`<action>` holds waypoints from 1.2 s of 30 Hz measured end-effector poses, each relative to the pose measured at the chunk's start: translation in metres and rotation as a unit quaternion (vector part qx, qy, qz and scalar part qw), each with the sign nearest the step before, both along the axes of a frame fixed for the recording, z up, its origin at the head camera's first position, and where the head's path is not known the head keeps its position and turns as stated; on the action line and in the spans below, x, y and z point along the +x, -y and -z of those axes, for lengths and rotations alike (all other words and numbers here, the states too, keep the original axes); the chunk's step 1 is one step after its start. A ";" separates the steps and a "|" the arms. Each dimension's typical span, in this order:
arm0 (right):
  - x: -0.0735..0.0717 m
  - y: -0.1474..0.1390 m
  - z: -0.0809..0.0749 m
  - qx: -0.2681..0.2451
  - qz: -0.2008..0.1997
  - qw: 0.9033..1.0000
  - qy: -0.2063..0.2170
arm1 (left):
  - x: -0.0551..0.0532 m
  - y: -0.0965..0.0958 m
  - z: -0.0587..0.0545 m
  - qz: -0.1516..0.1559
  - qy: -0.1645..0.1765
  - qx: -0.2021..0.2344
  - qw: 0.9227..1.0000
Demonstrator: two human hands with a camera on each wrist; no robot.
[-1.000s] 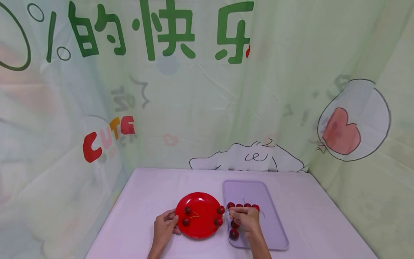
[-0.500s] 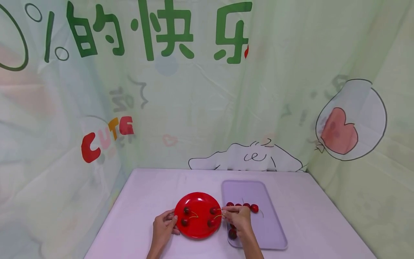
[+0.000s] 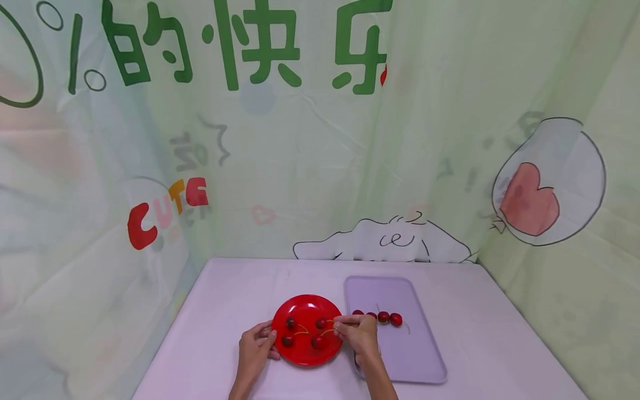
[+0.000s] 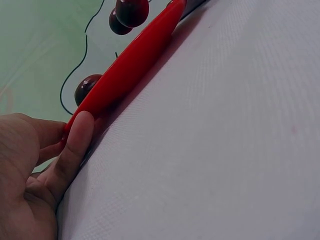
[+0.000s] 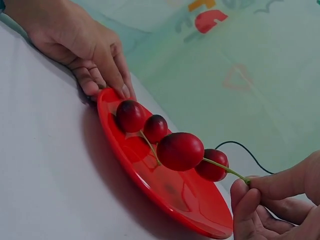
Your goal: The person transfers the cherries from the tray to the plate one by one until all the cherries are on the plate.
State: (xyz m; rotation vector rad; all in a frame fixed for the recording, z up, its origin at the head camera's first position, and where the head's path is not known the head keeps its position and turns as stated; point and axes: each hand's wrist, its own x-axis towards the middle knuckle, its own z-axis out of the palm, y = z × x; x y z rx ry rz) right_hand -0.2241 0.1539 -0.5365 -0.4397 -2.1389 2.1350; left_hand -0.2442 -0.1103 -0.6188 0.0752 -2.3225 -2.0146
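Note:
A round red plate (image 3: 306,303) lies on the table, and my left hand (image 3: 255,350) holds its left rim between thumb and fingers. My right hand (image 3: 361,338) pinches the joined green stems (image 5: 225,169) of a pair of cherries. That pair (image 5: 180,151) hangs over the right half of the plate; in the right wrist view one cherry partly covers the other. Two more dark red cherries (image 5: 131,116), with their own stem, sit at the plate's left side near my left hand. The left wrist view shows the plate edge-on, with cherries (image 4: 132,11) above its rim.
Right of the plate is a purple rectangular tray (image 3: 380,289). Several cherries (image 3: 383,317) form a row across it, partly behind my right hand. My right forearm covers the tray's near left corner. A printed curtain (image 3: 320,166) hangs behind the pale table (image 3: 240,283).
My right hand has moved left from over the tray to the plate's right edge, carrying the pair of cherries from the rim further over the plate. The left hand has kept its hold.

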 end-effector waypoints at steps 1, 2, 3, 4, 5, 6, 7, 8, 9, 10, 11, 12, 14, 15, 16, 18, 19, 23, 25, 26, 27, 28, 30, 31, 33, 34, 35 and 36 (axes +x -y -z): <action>0.000 0.001 0.001 0.001 0.000 1.000 0.002 | 0.000 0.000 -0.001 0.001 -0.002 0.001 1.000; 0.000 0.002 0.001 0.003 0.000 1.000 0.004 | 0.000 -0.001 -0.001 0.000 -0.003 -0.001 1.000; 0.000 0.003 0.003 0.002 -0.001 1.000 0.004 | 0.000 -0.001 -0.001 0.000 -0.003 -0.002 1.000; -0.001 0.004 0.003 0.001 -0.003 1.000 0.004 | 0.000 -0.001 -0.001 0.000 -0.003 -0.002 1.000; -0.001 0.005 0.004 0.001 -0.003 1.000 0.006 | 0.000 -0.001 -0.001 0.000 -0.004 -0.001 1.000; -0.001 0.006 0.004 0.000 -0.004 1.000 0.006 | 0.000 -0.001 0.001 0.000 -0.004 0.000 1.000; -0.001 0.007 0.005 0.002 -0.003 1.000 0.004 | -0.001 -0.001 0.001 0.000 -0.004 0.001 1.000; -0.002 0.008 0.005 0.004 -0.002 1.000 0.002 | -0.002 -0.001 0.002 0.001 -0.003 0.000 1.000; -0.002 0.009 0.004 0.006 0.000 1.000 0.001 | -0.002 -0.001 0.002 0.001 -0.002 0.000 1.000; -0.002 0.011 0.004 0.008 0.002 1.000 0.000 | -0.003 -0.001 0.003 0.001 0.000 -0.001 1.000; -0.002 0.012 0.004 0.009 0.003 1.000 -0.003 | -0.003 -0.001 0.003 0.000 0.000 -0.003 1.000; -0.002 0.013 0.004 0.008 0.005 1.000 -0.007 | -0.003 -0.001 0.003 -0.002 0.002 -0.005 1.000; -0.003 0.015 0.003 0.005 0.006 1.000 -0.010 | -0.002 -0.001 0.001 -0.006 0.005 -0.012 1.000; -0.003 0.016 0.003 0.002 0.005 1.000 -0.012 | -0.002 -0.001 0.001 -0.007 0.005 -0.012 1.000; -0.003 0.017 0.003 0.000 0.006 1.000 -0.014 | -0.001 -0.001 -0.001 -0.008 0.006 -0.011 1.000; -0.003 0.018 0.003 0.001 0.008 1.000 -0.015 | 0.000 -0.001 -0.002 -0.008 0.006 -0.007 1.000; -0.003 0.018 0.003 0.004 0.008 1.000 -0.015 | 0.000 -0.001 -0.002 -0.007 0.005 -0.006 1.000; -0.004 0.020 0.003 0.011 0.015 1.000 -0.015 | 0.001 -0.002 -0.003 -0.004 0.003 -0.004 1.000; -0.005 0.021 0.004 0.019 0.017 1.000 -0.013 | 0.001 -0.001 -0.002 -0.006 0.002 -0.008 1.000; -0.006 0.022 0.004 0.025 0.020 0.999 -0.010 | 0.000 -0.001 -0.002 -0.007 0.004 -0.009 1.000; -0.006 0.022 0.005 0.034 0.023 0.999 -0.008 | 0.000 -0.001 -0.001 -0.008 0.005 -0.010 1.000; -0.006 0.022 0.006 0.046 0.026 0.999 -0.008 | 0.000 -0.001 0.000 -0.010 0.008 -0.010 1.000; -0.007 0.024 0.008 0.072 0.036 0.997 -0.007 | 0.000 -0.001 0.002 -0.010 0.010 -0.014 1.000; -0.008 0.024 0.010 0.080 0.040 0.996 -0.006 | 0.000 -0.001 0.002 -0.009 0.009 -0.015 1.000; -0.009 0.026 0.012 0.104 0.048 0.993 -0.007 | -0.001 0.000 0.004 -0.007 0.007 -0.012 1.000; -0.010 0.026 0.012 0.113 0.049 0.992 -0.011 | -0.002 0.000 0.004 -0.006 0.005 -0.009 1.000; -0.010 0.027 0.012 0.119 0.051 0.992 -0.010 | -0.002 0.000 0.004 -0.004 0.001 -0.006 1.000; -0.011 0.028 0.012 0.125 0.051 0.991 -0.012 | -0.002 0.001 0.004 -0.003 -0.001 -0.004 1.000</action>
